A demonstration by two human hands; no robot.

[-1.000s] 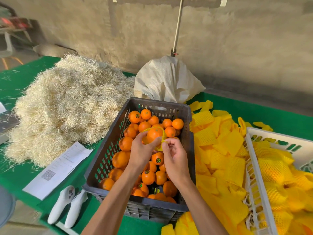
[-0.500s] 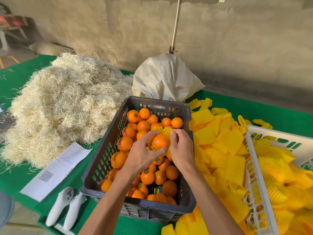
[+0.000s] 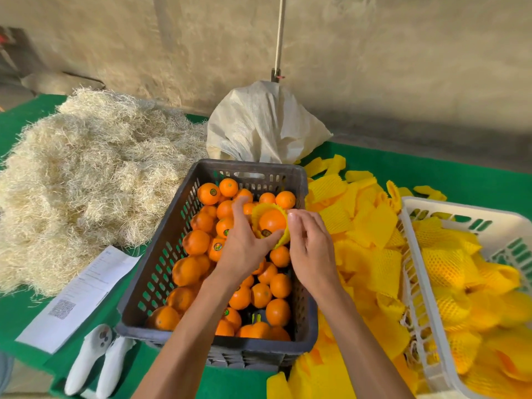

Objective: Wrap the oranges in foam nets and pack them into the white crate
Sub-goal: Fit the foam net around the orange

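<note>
Above the dark grey crate (image 3: 161, 263) of loose oranges (image 3: 277, 312), my left hand (image 3: 244, 249) grips one orange (image 3: 272, 219) with thumb and fingers. A yellow foam net (image 3: 280, 240) sits partly pulled round that orange, its ruffled edge showing behind and to the right. My right hand (image 3: 309, 246) pinches the net's right edge with its fingertips. The white crate (image 3: 414, 272) stands at the right, holding several net-wrapped oranges (image 3: 449, 266).
A heap of flat yellow foam nets (image 3: 371, 226) lies between the two crates. Pale wood wool (image 3: 86, 180) is piled at the left, a white sack (image 3: 259, 125) behind the grey crate. A printed sheet (image 3: 83, 295) and a white controller (image 3: 95, 361) lie near the table's front edge.
Both hands rose slightly over the grey crate with the orange. The net has slid further round the orange, and my right hand moved from under it to its right edge.
</note>
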